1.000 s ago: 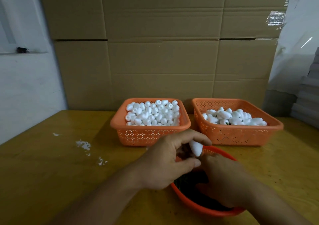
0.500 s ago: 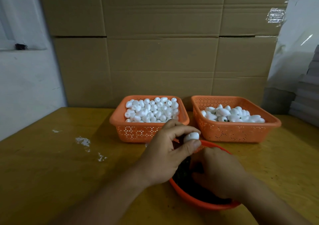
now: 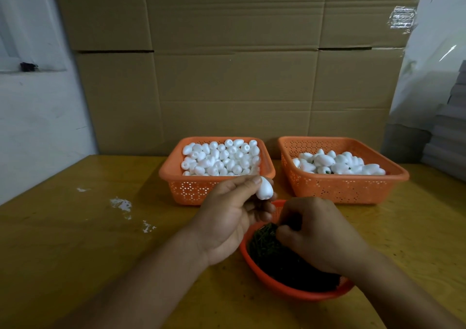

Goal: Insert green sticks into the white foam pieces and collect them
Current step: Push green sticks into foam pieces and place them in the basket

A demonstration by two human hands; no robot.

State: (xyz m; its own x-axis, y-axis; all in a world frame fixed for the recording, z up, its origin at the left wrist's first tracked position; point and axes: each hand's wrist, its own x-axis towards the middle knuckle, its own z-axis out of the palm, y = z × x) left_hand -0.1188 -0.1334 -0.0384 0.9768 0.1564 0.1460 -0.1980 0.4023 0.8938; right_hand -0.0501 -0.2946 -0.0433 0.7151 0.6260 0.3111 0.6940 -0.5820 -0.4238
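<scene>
My left hand [image 3: 228,216] pinches a white egg-shaped foam piece [image 3: 264,189] between thumb and fingers, just above the round orange bowl [image 3: 282,287]. That bowl holds a heap of dark green sticks [image 3: 267,245]. My right hand [image 3: 319,232] is down in the bowl with its fingers curled among the sticks; what it holds is hidden. Behind stand two orange baskets: the left basket [image 3: 176,177] full of plain white foam pieces [image 3: 222,157], the right basket [image 3: 340,187] holding foam pieces with green ends [image 3: 338,163].
Everything sits on a yellow wooden table [image 3: 75,240] with white smears [image 3: 121,203] at the left. A wall of cardboard boxes [image 3: 232,76] closes the back. Grey stacked sheets [image 3: 448,137] and a plastic bag stand at the far right.
My left hand has lifted and turned the foam piece slightly away from the bowl. My right hand has kept digging in the green sticks, shifting a little to the right.
</scene>
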